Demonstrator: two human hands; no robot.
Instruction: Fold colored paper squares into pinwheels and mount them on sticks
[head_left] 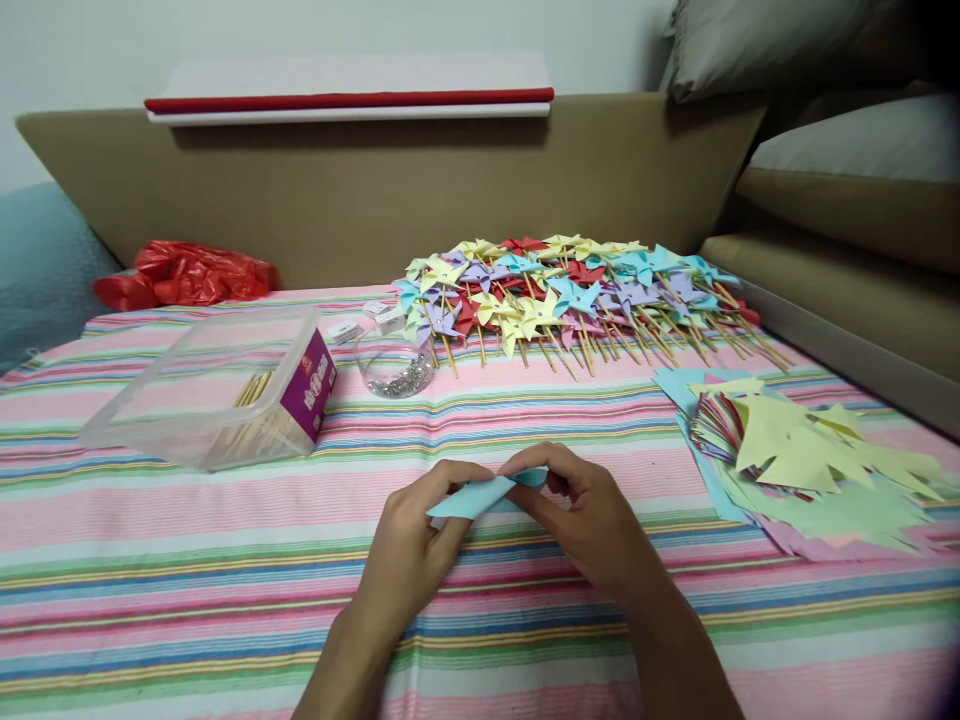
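A piece of light-blue paper (480, 496) is held between two bare hands above the near middle of a striped, cloth-covered surface (225, 540). The paper is folded over into a slim shape. Its long axis runs across the view, nearly parallel to the stripes, with the right end slightly farther from the viewer. The left end narrows to a point aimed at the surface's left edge; the right end curls into a small open loop facing the right edge.

The left hand (409, 530) is mostly closed, its thumb and fingers pinching the paper toward the pointed end. The right hand (592, 510) is also nearly closed, thumb and bent forefinger gripping beside the loop. The fingertips of both hands come close together over the paper's middle. Whether the paper touches the cloth cannot be told.

Toward the right edge lies a loose pile of cut paper (795, 450) in yellow, green, pink and blue. Along the far edge, right of centre, many coloured pinwheels (544, 312) are heaped, their sticks slanting toward the viewer. Left of centre stand a clear round bowl (364, 368) of small silvery pieces and a clear plastic box (172, 375) with thin sticks inside. A red plastic bag (191, 272) sits at the far left corner.
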